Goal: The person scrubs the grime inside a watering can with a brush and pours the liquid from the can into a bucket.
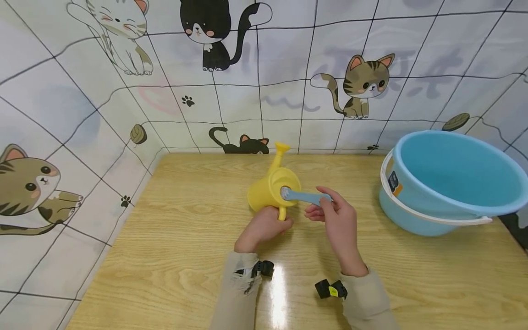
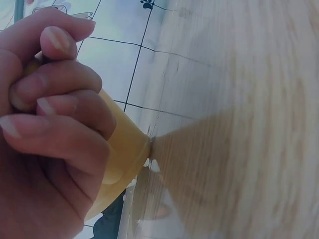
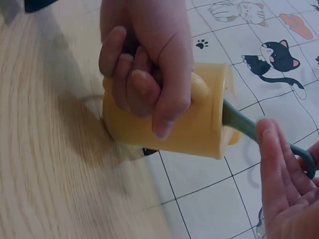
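A yellow toy watering can (image 1: 261, 193) is tilted over the table, its spout pointing to the far wall and its open mouth turned to the right. My left hand (image 1: 264, 225) grips its handle; in the left wrist view the fingers are curled tight. My right hand (image 1: 340, 222) pinches the end of a blue brush (image 1: 307, 197) between thumb and fingers. Pale bristles show at the can's mouth. In the right wrist view the blue handle (image 3: 240, 121) enters the can, so the brush's head is hidden there.
To the right, a large light-blue bucket (image 1: 416, 217) with a white handle (image 1: 437, 220) stands on the wooden table (image 1: 177, 256). Behind and to the left rise walls (image 1: 284, 101) covered with a cat-print, tile-patterned sheet. Each wrist wears a black strapped device.
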Demonstrator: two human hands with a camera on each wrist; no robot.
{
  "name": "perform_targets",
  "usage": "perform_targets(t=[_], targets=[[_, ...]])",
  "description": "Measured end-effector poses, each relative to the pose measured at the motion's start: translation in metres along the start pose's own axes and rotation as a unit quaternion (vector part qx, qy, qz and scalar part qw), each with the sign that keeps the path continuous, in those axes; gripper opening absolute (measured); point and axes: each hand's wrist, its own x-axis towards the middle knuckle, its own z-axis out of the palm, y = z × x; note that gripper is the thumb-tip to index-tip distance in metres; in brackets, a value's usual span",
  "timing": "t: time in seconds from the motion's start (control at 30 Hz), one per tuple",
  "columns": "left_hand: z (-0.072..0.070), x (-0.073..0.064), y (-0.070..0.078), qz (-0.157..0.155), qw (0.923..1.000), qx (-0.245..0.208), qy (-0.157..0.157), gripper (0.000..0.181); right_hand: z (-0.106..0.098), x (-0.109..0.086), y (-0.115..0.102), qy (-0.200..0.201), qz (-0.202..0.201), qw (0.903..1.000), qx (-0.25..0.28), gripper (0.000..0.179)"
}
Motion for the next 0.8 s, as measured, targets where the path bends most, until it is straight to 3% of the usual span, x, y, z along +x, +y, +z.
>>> perform_targets(t=[0.07, 0.17, 0.5, 0.8], targets=[[0.000, 0.000, -0.001, -0.002, 1.0000, -0.007, -0.002, 0.029, -0.001, 0.001, 0.001, 0.001, 0.015, 0.9991, 0.039, 0.027], [0.000, 0.000, -0.002, -0.001, 0.9999, -0.012, -0.005, 0.029, -0.003, 0.001, 0.002, 0.000, 0.003, 0.9971, 0.076, 0.028], [-0.002, -0.001, -0.004, 0.002, 0.9998, -0.021, -0.003, 0.030, -0.005, -0.001, -0.007, 0.032, -0.057, 0.9975, 0.027, 0.025], [-0.003, -0.002, -0.005, -0.002, 0.9991, -0.042, 0.003, 0.028, -0.011, -0.001, -0.011, 0.065, -0.076, 0.9929, 0.065, 0.025]])
